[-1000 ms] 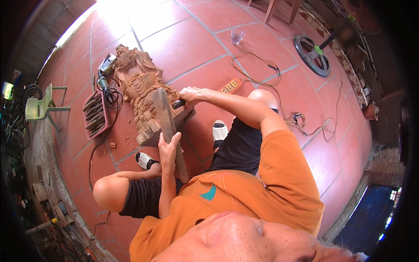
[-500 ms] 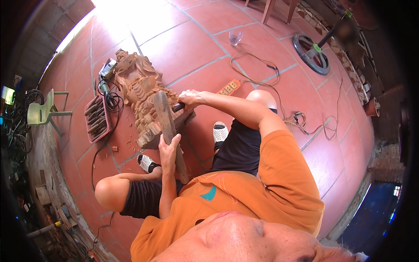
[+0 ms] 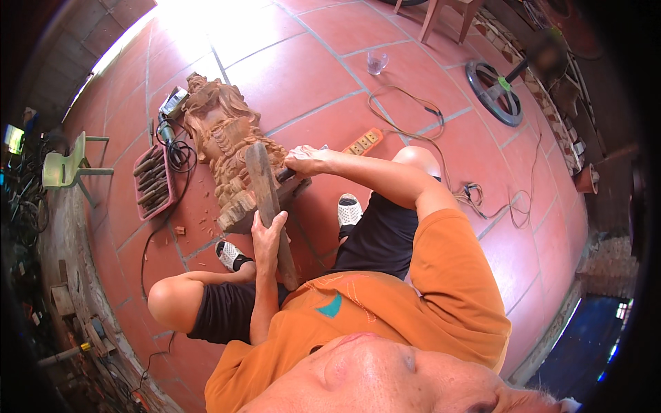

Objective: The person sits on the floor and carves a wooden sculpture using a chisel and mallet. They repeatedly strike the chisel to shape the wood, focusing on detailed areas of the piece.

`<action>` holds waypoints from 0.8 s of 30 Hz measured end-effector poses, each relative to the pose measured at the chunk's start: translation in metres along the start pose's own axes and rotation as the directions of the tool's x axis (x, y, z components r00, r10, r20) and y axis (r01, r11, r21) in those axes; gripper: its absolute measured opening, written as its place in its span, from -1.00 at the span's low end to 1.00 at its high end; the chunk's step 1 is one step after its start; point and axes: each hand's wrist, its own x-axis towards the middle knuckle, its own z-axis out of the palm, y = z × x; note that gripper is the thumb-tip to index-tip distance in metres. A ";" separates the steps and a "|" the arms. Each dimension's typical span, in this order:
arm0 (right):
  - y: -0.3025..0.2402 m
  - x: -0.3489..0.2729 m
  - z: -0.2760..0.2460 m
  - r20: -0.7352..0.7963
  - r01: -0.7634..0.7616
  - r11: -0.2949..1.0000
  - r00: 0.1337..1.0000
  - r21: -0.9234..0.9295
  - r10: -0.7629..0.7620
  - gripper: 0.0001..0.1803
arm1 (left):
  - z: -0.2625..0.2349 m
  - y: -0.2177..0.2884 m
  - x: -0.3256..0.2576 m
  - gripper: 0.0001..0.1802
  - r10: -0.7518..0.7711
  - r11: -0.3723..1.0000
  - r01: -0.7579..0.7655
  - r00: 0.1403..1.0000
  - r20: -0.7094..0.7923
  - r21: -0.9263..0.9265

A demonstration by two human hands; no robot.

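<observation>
A reddish-brown carved wooden figure (image 3: 224,124) lies on the tiled floor in front of me, its squared base toward my legs. My left hand (image 3: 267,241) is closed round a long, flat wooden bar (image 3: 261,179), which slants from my lap up over the near part of the carving. My right hand (image 3: 305,161) grips a dark rod-like tool (image 3: 284,175) beside the carving's right edge. Fingers cover most of that tool, so its kind is unclear.
Left of the carving are a pink tray (image 3: 172,196) of several wooden-handled tools, a corded power tool (image 3: 165,131) and wood chips. An orange power strip (image 3: 363,142), cables (image 3: 444,151) and a clear glass (image 3: 376,62) lie to the right. A green chair (image 3: 65,165) stands far left.
The whole view has shifted slightly to the right and down. My right hand has moved a little with its tool; the left hand keeps its hold on the wooden bar.
</observation>
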 end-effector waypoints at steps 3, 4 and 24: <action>0.003 0.003 0.006 -0.003 0.026 1.000 1.000 0.001 -0.026 -0.71 | -0.001 -0.003 0.001 -0.60 0.007 0.999 -0.008 1.000 -0.007 -0.031; 0.002 0.002 0.006 -0.004 0.024 1.000 1.000 0.015 -0.024 -0.76 | -0.003 -0.004 0.001 -0.60 0.010 0.999 -0.010 1.000 -0.010 -0.047; 0.005 -0.006 0.012 -0.029 0.180 0.967 0.982 -0.180 -0.188 -0.88 | -0.007 0.003 -0.003 -0.60 0.028 0.999 -0.028 0.999 -0.030 -0.018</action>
